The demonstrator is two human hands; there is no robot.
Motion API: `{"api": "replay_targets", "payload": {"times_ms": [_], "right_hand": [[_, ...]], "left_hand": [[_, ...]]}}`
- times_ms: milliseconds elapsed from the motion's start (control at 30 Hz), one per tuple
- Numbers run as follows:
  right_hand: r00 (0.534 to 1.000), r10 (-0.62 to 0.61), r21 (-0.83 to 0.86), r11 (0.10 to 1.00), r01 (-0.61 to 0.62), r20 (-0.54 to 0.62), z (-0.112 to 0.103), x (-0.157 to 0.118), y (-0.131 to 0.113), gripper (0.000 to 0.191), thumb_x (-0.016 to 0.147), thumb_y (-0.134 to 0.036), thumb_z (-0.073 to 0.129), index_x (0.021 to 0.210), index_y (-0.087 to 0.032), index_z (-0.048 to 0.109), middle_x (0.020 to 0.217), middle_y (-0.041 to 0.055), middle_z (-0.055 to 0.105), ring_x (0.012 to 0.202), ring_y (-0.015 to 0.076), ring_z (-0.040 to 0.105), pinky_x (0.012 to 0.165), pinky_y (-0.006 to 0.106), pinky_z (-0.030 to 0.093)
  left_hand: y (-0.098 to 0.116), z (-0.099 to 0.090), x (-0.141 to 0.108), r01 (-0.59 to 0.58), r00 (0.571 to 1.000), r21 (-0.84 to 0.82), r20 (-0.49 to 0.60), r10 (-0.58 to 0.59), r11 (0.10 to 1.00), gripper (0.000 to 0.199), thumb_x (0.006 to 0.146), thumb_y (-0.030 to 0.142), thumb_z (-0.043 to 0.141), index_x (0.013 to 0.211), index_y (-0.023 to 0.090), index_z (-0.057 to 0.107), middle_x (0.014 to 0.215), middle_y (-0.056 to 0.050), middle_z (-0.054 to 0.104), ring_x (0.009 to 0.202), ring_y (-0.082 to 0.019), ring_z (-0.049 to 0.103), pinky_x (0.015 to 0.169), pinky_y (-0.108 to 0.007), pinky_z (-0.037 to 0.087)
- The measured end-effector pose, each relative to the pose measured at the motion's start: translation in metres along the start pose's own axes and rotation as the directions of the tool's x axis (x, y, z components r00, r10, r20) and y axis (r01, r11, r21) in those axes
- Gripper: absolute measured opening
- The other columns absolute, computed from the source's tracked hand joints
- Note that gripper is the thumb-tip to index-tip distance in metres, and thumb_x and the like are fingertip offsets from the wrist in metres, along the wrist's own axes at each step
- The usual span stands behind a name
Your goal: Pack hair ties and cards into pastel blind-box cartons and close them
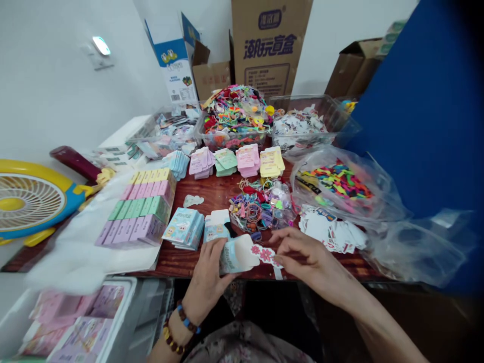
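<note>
My left hand [207, 275] is wrapped round a small light-blue box [232, 256], tilted with its open end and white flap toward the right. My right hand [298, 252] pinches a white sticker with pink flowers [265, 253] between thumb and fingers, its left end at the box's opening. Behind the box lies another blue box with its flap up [217, 227]. To the left sits a stack of blue boxes [183, 227]. A pile of hair ties and trinkets [260, 206] lies beyond my hands, and white stickers [328, 229] are spread to the right.
Rows of coloured boxes [138, 209] stand at the left, near a yellow-and-blue fan [30, 201]. Flat cartons [247, 159] lie mid-table. Behind are full clear bins [234, 138]; a plastic bag of colourful pieces [340, 181] is at the right. A foam crate [128, 302] stands lower left.
</note>
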State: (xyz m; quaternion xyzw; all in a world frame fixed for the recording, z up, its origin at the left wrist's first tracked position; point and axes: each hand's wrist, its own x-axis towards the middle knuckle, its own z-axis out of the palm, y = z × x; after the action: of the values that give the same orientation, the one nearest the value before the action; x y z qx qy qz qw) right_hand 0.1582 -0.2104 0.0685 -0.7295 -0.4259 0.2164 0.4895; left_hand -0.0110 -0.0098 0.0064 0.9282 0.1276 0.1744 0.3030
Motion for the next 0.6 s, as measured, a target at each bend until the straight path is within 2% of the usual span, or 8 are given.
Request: {"api": "replay_targets", "payload": {"times_ms": [167, 300, 367, 433, 533, 600], "right_hand": [[0.981, -0.047, -0.274, 0.957, 0.098, 0.186, 0.023, 0.026, -0.014, 0.016, 0.086, -0.011, 0.059, 0.072, -0.018, 0.058, 0.103, 0.0050, 0.063, 0.099, 0.0206, 0.057, 0.086, 0.034, 0.042], [0.950, -0.043, -0.307, 0.941, 0.142, 0.308, 0.031, 0.063, -0.014, 0.013, 0.089, -0.019, 0.060, 0.077, -0.018, 0.064, 0.096, 0.0039, 0.066, 0.091, 0.0183, 0.059, 0.083, 0.032, 0.042], [0.958, -0.028, -0.345, 0.929, 0.131, 0.287, 0.040, 0.098, -0.012, 0.014, 0.091, -0.022, 0.057, 0.081, -0.018, 0.066, 0.090, 0.0029, 0.066, 0.085, 0.0166, 0.060, 0.078, 0.029, 0.042], [0.979, 0.026, -0.433, 0.899, 0.065, 0.201, 0.058, 0.143, -0.008, 0.015, 0.093, -0.023, 0.054, 0.088, -0.018, 0.067, 0.092, 0.0031, 0.068, 0.086, 0.0164, 0.062, 0.075, 0.028, 0.041], [0.975, 0.108, -0.518, 0.855, 0.008, 0.193, 0.100, 0.211, -0.001, 0.014, 0.092, -0.022, 0.054, 0.092, -0.018, 0.068, 0.104, 0.0051, 0.069, 0.098, 0.0188, 0.064, 0.079, 0.028, 0.042], [0.974, 0.154, -0.559, 0.829, -0.035, 0.167, 0.129, 0.244, 0.005, 0.019, 0.092, -0.030, 0.058, 0.104, -0.018, 0.067, 0.115, 0.0098, 0.066, 0.106, 0.0247, 0.064, 0.083, 0.032, 0.044]], "left_hand": [[0.007, -0.009, -0.003, 0.060, 0.996, 0.056, 0.057, -0.063, 0.997, 0.076, 0.077, 0.028, 0.080, 0.140, 0.026, 0.038, 0.131, -0.011, 0.055, 0.123, -0.032, 0.052, 0.105, -0.054, 0.047], [0.006, -0.023, -0.016, 0.193, 0.977, 0.062, 0.084, -0.198, 0.979, 0.076, 0.074, 0.022, 0.082, 0.138, 0.025, 0.041, 0.129, -0.010, 0.056, 0.120, -0.030, 0.054, 0.105, -0.053, 0.047], [0.005, -0.030, -0.023, 0.264, 0.960, 0.064, 0.078, -0.268, 0.962, 0.073, 0.075, 0.021, 0.081, 0.137, 0.024, 0.043, 0.129, -0.009, 0.057, 0.121, -0.029, 0.054, 0.106, -0.052, 0.046], [0.003, -0.034, -0.029, 0.329, 0.941, 0.073, 0.058, -0.333, 0.941, 0.068, 0.078, 0.025, 0.079, 0.137, 0.023, 0.045, 0.129, -0.010, 0.058, 0.123, -0.030, 0.054, 0.108, -0.053, 0.045], [-0.004, -0.037, -0.037, 0.398, 0.913, 0.087, 0.063, -0.403, 0.913, 0.069, 0.077, 0.032, 0.078, 0.138, 0.020, 0.047, 0.131, -0.013, 0.059, 0.126, -0.033, 0.053, 0.110, -0.055, 0.043], [-0.011, -0.036, -0.043, 0.394, 0.912, 0.091, 0.086, -0.401, 0.915, 0.073, 0.076, 0.034, 0.079, 0.140, 0.020, 0.047, 0.136, -0.015, 0.057, 0.130, -0.035, 0.052, 0.112, -0.055, 0.042]]}}
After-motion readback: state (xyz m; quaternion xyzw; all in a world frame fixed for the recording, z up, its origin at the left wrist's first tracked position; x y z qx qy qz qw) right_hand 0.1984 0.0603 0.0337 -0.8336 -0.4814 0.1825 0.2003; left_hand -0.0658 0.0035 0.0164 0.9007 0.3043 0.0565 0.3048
